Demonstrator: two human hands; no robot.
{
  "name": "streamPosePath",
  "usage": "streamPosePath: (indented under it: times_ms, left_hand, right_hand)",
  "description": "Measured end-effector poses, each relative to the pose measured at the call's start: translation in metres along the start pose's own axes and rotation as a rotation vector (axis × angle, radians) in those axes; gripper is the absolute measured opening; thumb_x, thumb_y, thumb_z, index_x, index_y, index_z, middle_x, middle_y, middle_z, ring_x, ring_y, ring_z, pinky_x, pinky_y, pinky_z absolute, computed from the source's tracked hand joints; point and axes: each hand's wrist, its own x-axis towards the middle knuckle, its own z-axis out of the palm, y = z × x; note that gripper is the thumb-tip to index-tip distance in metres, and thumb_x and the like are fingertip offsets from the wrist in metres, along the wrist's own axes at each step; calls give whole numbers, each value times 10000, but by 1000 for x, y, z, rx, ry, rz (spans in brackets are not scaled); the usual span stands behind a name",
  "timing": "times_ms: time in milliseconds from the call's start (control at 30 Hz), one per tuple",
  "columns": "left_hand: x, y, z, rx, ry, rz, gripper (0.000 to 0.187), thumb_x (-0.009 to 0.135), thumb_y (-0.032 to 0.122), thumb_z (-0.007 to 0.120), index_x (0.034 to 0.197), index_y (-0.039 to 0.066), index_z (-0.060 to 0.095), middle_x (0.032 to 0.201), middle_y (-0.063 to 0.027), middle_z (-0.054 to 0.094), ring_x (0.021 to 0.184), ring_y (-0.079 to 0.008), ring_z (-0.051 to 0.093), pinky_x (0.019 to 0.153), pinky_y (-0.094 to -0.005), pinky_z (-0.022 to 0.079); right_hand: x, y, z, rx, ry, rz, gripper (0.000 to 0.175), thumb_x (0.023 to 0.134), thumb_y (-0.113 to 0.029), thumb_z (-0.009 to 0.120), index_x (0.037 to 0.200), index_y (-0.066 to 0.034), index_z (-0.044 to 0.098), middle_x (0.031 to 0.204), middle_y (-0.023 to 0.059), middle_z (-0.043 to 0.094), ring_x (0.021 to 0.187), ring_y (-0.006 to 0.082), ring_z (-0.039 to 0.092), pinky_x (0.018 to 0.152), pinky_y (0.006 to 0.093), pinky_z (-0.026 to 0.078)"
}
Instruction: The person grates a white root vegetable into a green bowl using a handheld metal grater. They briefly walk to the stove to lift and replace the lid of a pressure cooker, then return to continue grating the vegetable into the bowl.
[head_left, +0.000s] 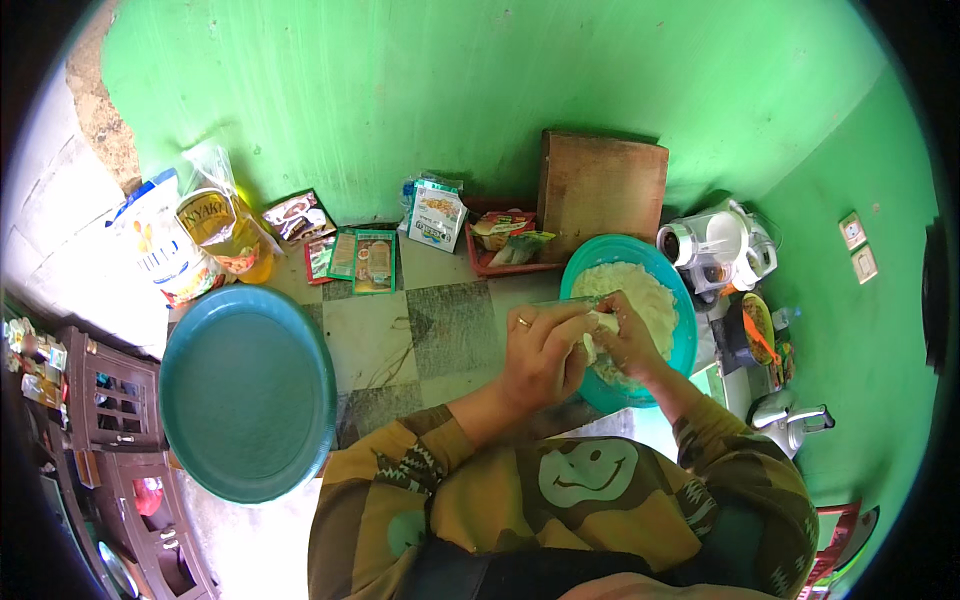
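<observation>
Over a turquoise plastic basin (688, 319) my two hands meet around a pale, doughy lump (606, 322). My left hand (546, 349), with a ring on one finger, wraps it from the left. My right hand (634, 337) grips its right side, and bits of pale residue cling to the fingers. Something thin and clear shows along the top of the left fingers; what it is, I cannot tell. Inside the basin lies a heap of white, crumbly flour-like mix (634, 281), partly hidden by my hands.
A large teal tray (247, 397) rests at the left. Along the wall stand a bag of cooking oil (232, 232), seasoning sachets (373, 262), a red basket (480, 259) and a wooden board (604, 191). Right of the basin are a blender (705, 244) and a metal kettle (784, 420).
</observation>
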Motion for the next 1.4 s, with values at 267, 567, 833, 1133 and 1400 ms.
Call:
streamPosePath:
  times_ms: [267, 567, 833, 1133, 1400]
  left_hand:
    - [-2, -1, -1, -13, -13, 17, 360, 698, 48, 561, 1054, 84, 521, 1025, -87, 588, 795, -227, 548, 717, -358, 357]
    - [2, 0, -3, -4, -12, 11, 356, 680, 39, 560, 1032, 88, 537, 1037, -87, 583, 772, -235, 532, 720, -366, 357]
    - [0, -2, -2, 10, -28, -7, 377, 667, 28, 567, 1038, 92, 539, 1039, -85, 575, 783, -235, 532, 717, -365, 357]
    - [5, 1, -4, 15, -37, -17, 365, 659, 21, 569, 1016, 96, 548, 1034, -90, 576, 760, -239, 525, 710, -367, 356]
    - [1, -3, 0, 3, -19, -4, 354, 661, 24, 568, 1008, 92, 552, 1045, -92, 579, 766, -241, 517, 704, -365, 355]
  right_hand:
    - [13, 29, -9, -162, 40, 243, 330, 792, -188, 597, 1033, -14, 454, 920, 164, 554, 866, 243, 538, 777, 363, 425]
    - [22, 46, -28, -208, 18, 445, 306, 782, -180, 606, 1010, -34, 462, 891, 133, 554, 840, 206, 544, 732, 341, 437]
    - [16, 51, -19, -97, 40, 313, 313, 789, -223, 608, 992, -34, 461, 847, 105, 539, 805, 199, 528, 699, 342, 433]
    - [16, 15, -7, -71, 40, 145, 312, 775, -151, 610, 1004, -19, 444, 853, 122, 531, 795, 224, 538, 709, 342, 439]
    - [5, 0, -3, 8, -22, 158, 290, 770, -142, 607, 994, -34, 459, 905, 134, 541, 866, 212, 518, 773, 355, 414]
